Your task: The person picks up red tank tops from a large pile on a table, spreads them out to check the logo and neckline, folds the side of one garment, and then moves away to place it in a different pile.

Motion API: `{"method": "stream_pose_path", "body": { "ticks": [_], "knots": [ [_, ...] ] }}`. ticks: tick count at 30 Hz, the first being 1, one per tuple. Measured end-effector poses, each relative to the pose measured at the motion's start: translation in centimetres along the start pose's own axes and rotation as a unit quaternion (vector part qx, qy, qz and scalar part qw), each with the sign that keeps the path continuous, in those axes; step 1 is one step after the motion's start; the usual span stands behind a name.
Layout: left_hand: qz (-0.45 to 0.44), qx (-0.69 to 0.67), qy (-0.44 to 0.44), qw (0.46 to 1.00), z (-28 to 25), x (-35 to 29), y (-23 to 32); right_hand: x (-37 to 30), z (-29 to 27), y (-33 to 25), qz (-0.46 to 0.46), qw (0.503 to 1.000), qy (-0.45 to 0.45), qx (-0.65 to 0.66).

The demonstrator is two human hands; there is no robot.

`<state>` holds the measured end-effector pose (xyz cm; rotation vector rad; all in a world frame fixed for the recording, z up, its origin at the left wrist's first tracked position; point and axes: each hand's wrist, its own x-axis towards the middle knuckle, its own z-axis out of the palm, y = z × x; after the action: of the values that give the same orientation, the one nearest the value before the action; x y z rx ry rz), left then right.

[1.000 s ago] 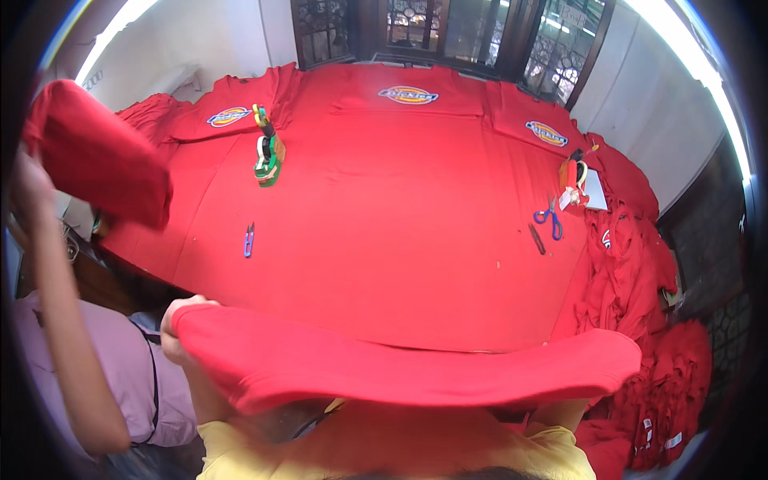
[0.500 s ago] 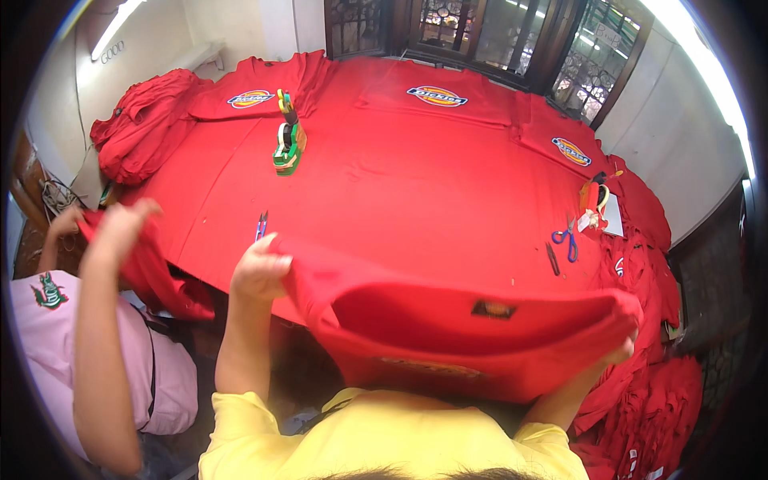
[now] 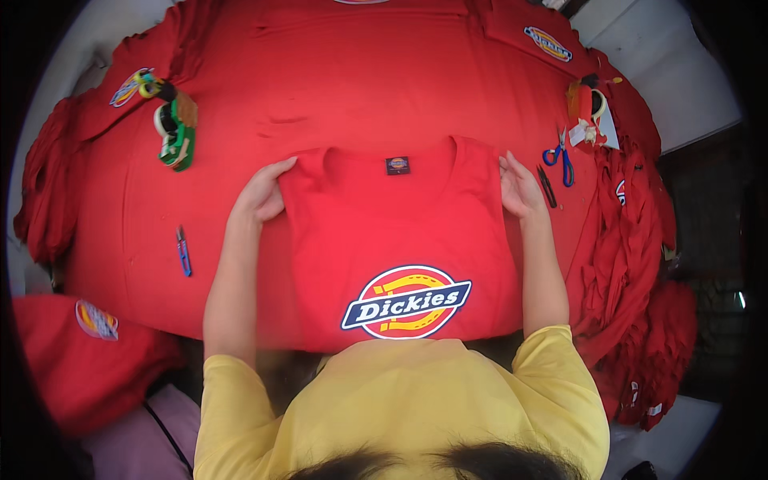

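A red T-shirt [image 3: 400, 232] lies face up on the red-covered table [image 3: 360, 72]. It has a round blue, yellow and red badge print [image 3: 406, 302] on the chest and a small dark neck label [image 3: 398, 165]. My left hand [image 3: 262, 192] grips its left shoulder edge. My right hand [image 3: 520, 188] holds its right shoulder edge. Both arms reach forward from my yellow sleeves. The shirt's lower part hangs over the near table edge, hidden by my chest.
Blue-handled scissors [image 3: 560, 156] and a black pen [image 3: 547, 186] lie just right of my right hand. A green and brown tool [image 3: 176, 132] and small blue snips [image 3: 184, 250] lie left. Red shirts are heaped at the right [image 3: 632, 264]. A person in pink [image 3: 144, 440] holds another red shirt [image 3: 80, 352] at lower left.
The red T-shirt, held up in the air before, now lies spread flat on the table. My hands have come down onto its shoulders. The person at left has lowered their shirt.
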<state>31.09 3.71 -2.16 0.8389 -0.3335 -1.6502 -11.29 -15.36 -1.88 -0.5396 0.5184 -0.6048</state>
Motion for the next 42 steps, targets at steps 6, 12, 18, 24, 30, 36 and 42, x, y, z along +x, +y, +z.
{"method": "stream_pose_path", "body": {
  "ticks": [6,12,18,24,30,36,42],
  "knots": [
    [-0.077,-0.063,0.007,0.995,2.0,0.3,0.1,1.4,0.3,-0.7,0.047,0.998,0.041,0.016],
    [-0.057,-0.123,0.026,0.990,0.7,3.1,1.7,6.5,-0.6,-2.8,0.082,0.996,0.031,0.014],
    [-0.057,-0.119,0.094,0.987,-0.8,4.8,2.6,8.4,-1.7,-4.2,0.019,0.995,0.090,0.050],
    [-0.053,-0.104,0.083,0.990,1.8,2.7,2.7,6.1,1.5,-4.1,0.020,0.996,0.055,-0.065],
    [0.012,-0.035,0.068,0.997,9.3,-2.9,-0.4,-1.2,7.7,-0.1,-0.042,0.945,0.091,-0.310],
    [0.245,0.011,0.120,0.962,16.5,-5.5,-10.4,-7.4,13.0,9.2,-0.113,0.900,0.030,-0.420],
    [0.300,0.097,-0.050,0.948,19.7,-8.1,-17.1,-11.0,14.8,14.6,-0.292,0.872,-0.061,-0.389]
  ]
}}
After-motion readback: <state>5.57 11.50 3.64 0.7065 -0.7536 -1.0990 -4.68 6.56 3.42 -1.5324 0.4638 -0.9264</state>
